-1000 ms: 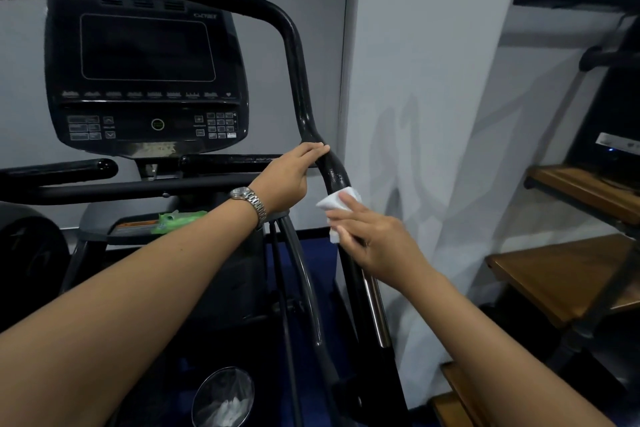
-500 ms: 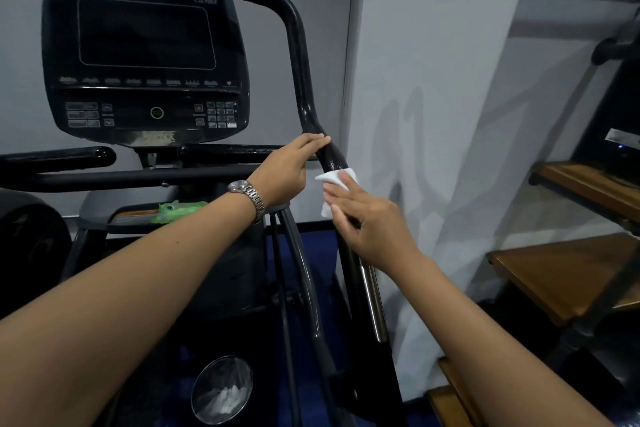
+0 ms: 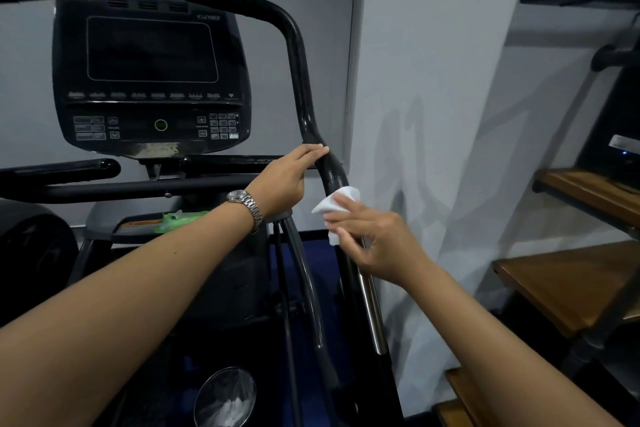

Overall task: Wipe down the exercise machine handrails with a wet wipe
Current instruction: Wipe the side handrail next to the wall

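Head view, nearest first: at 6 o'clock a lined bin (image 3: 225, 395) sits low beside the machine, and both forearms reach up past it. Just right of centre, the right hand (image 3: 377, 243) pinches the wet wipe (image 3: 341, 199) between fingers and thumb and holds it against the black handrail (image 3: 298, 80), a little above the chrome section (image 3: 372, 315). The wipe looks bunched on the near face only. The stroke would probably do better with the cloth wrapped round the tube, so the side facing the wall gets covered too. Then draw it along the rail in one long pass rather than dabbing.

A little further out, towards 11 o'clock from the wipe, the left hand (image 3: 287, 180) lies on the bend of the rail. Its fingers are together and nearly straight; the thumb is hidden. It steadies the rail well enough, but it covers the very stretch an upward stroke would meet next — it should lift clear or shift along the crossbar first.

Beyond that the rail climbs towards 12 o'clock and curls over at the top. Firm pressure through that curve matters, since palms likely rest there most.

Farthest, at 10 o'clock, stands the console (image 3: 149, 73) — keep moisture off its keys.
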Demonstrator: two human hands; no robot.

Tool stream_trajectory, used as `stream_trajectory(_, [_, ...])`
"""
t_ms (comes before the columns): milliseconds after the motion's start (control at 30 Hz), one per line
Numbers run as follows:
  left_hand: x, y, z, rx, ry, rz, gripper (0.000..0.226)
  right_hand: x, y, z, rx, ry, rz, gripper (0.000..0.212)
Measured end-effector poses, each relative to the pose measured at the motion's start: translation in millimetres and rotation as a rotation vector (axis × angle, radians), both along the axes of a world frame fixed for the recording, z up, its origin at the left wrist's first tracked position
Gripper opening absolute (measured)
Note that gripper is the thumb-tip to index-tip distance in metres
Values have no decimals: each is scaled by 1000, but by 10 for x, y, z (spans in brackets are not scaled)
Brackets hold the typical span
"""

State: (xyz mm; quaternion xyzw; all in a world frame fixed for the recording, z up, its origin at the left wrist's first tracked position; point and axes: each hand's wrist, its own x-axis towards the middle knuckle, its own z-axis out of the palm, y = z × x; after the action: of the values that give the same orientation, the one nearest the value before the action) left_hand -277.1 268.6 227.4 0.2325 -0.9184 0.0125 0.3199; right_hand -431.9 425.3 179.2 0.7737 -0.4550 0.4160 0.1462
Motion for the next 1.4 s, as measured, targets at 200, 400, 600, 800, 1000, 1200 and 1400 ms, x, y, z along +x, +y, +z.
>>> stream_trajectory(200, [13,22,15,0,12,-2,58,130,-155,113,13,13,-68,29])
stream_trajectory(400, [23,-20,8,-37,20,-37,59,-28,-86,166,-63,-37,-46,25])
stream_trajectory(600, [4,-41,-21,-57,59,-46,57,74,-132,87,-58,-9,-39,27])
stream_trajectory(800, [-22,-43,-59,-50,115,-44,57,-9,-177,208,-6,-238,-102,33])
stream_trajectory(1000, [-24,-49,-81,-42,147,-52,59,-5,-136,65,25,-345,-30,33])
stream_trajectory(1200, [-22,-48,-77,-49,133,-55,62,137,-326,251,69,-444,-102,32])
stream_trajectory(1400, [49,-67,-79,-60,67,-47,67,118,-250,215,133,-699,-35,49])
